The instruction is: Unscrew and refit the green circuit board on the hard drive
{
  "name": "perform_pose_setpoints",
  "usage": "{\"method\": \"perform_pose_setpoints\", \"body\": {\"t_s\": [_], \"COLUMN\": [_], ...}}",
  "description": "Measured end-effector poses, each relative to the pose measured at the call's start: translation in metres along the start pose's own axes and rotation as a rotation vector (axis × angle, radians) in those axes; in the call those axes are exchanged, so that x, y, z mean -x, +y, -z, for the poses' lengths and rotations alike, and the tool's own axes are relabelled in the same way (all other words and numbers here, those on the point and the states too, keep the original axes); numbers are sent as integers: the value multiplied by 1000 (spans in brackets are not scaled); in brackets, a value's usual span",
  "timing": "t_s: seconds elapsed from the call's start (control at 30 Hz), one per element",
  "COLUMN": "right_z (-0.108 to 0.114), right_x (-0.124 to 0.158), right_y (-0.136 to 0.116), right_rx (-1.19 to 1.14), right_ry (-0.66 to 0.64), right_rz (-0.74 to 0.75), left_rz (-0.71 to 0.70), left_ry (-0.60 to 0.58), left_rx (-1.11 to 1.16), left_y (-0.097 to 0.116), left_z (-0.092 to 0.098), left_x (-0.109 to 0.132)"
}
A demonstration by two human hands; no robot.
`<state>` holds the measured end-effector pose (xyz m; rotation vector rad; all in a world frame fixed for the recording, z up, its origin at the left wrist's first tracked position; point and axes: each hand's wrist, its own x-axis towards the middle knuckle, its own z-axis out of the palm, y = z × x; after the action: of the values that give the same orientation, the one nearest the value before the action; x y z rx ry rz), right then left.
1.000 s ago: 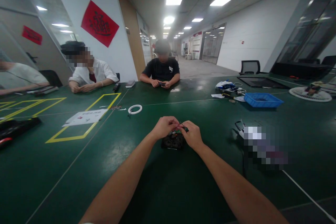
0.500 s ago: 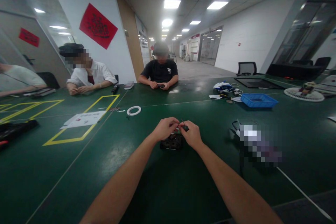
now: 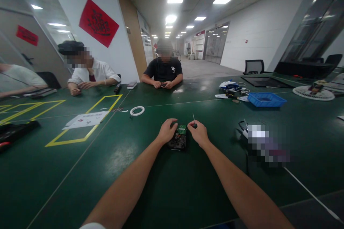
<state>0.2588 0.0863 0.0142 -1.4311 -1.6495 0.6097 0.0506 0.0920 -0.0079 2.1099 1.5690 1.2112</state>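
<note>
A small black device [image 3: 177,142] with a green circuit board [image 3: 181,129] showing at its far end lies on the table before me. At its left edge is my left hand [image 3: 167,131], thumb and fingers apart in a curve beside the board; whether they press on it I cannot tell. To the right of the device, my right hand [image 3: 198,132] is closed on a small screwdriver [image 3: 195,126] with a dark handle, its thin shaft pointing up and away from the device.
On the green table [image 3: 120,193], a white ring [image 3: 137,111] and a paper sheet [image 3: 86,120] lie to the left. A blue tray [image 3: 266,100] and a blurred-out object [image 3: 264,143] with a cable are on the right. Across the table sits a person in black [image 3: 162,73]; another in white [image 3: 94,73] sits farther left.
My hands were together over the device's far end and have moved apart. The green board now shows between them. The screwdriver has shifted right with my right hand.
</note>
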Motion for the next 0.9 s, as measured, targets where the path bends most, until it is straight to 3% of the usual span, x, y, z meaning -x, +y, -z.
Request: {"method": "perform_pose_setpoints", "body": {"t_s": [0.23, 0.57, 0.9], "right_z": [-7, -14, -18], "right_x": [-4, -6, -9], "right_y": [-2, -1, -8], "right_rx": [13, 116, 501], "right_ry": [-81, -57, -54], "right_rz": [29, -17, 210], "left_rz": [-63, -47, -60], "left_ry": [-102, -111, -117], "left_rx": [-15, -14, -37], "left_y": [4, 9, 8], "left_z": [1, 4, 3], "left_x": [1, 1, 1]}}
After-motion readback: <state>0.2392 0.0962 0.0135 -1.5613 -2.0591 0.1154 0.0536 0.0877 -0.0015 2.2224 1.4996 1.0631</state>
